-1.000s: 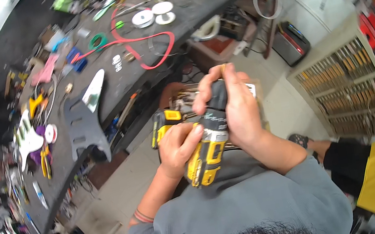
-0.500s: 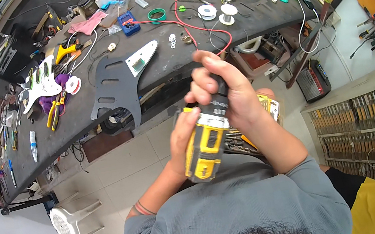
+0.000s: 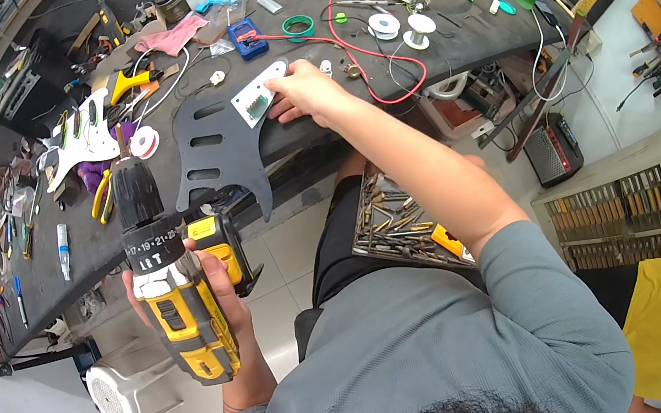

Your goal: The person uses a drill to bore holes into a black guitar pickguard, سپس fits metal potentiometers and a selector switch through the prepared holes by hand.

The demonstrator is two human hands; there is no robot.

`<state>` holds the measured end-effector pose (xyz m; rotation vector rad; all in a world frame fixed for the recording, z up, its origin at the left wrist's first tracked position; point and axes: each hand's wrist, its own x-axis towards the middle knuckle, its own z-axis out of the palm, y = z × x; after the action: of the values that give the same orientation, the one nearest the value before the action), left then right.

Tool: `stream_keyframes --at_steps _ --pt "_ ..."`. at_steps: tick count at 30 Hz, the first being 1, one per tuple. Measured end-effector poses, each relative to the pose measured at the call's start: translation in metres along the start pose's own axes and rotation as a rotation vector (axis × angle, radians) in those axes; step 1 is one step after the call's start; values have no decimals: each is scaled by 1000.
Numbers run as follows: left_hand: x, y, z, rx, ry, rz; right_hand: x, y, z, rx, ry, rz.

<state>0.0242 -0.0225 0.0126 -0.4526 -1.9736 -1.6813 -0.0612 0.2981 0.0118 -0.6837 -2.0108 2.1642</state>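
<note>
My left hand (image 3: pixel 236 312) is wrapped round a yellow and black cordless drill (image 3: pixel 180 308), held upright on the left over the table's front edge. A thin bit stands up from its black chuck (image 3: pixel 135 192). Farther right, my right hand (image 3: pixel 307 97) pinches the tip of a white plate (image 3: pixel 242 98), thumb on top and fingers partly hidden beneath. That plate carries a small green circuit board (image 3: pixel 256 107) and lies against a dark guitar pickguard (image 3: pixel 218 142) with three slots. The pickguard's lower end overhangs the edge.
A tray of drill bits (image 3: pixel 385 214) rests at my lap. On the dark bench (image 3: pixel 166 178) lie a white pickguard (image 3: pixel 84 135), yellow-handled pliers (image 3: pixel 104 198), a blue meter (image 3: pixel 246 37) with a red cable, and wire spools (image 3: pixel 419 30). A white stool (image 3: pixel 116 395) stands at left.
My right hand has let go of the drill's chuck and reached out to the white plate. My left hand has carried the drill leftward and turned it upright. The bit tray is now uncovered.
</note>
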Motion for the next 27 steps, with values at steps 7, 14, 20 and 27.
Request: stream_keyframes --at_steps 7,14,20,27 --pt "22 20 -1 -311 -104 47 6 -16 20 146 160 -551" --pt "27 49 -7 -632 -426 -120 -181 -99 -55 -497 207 -777" --pt "-1 50 29 -562 -731 -74 -268 -75 -101 -851 368 -671" --pt "-21 74 70 -276 -1019 210 -309 -43 -132 -980 532 -720"
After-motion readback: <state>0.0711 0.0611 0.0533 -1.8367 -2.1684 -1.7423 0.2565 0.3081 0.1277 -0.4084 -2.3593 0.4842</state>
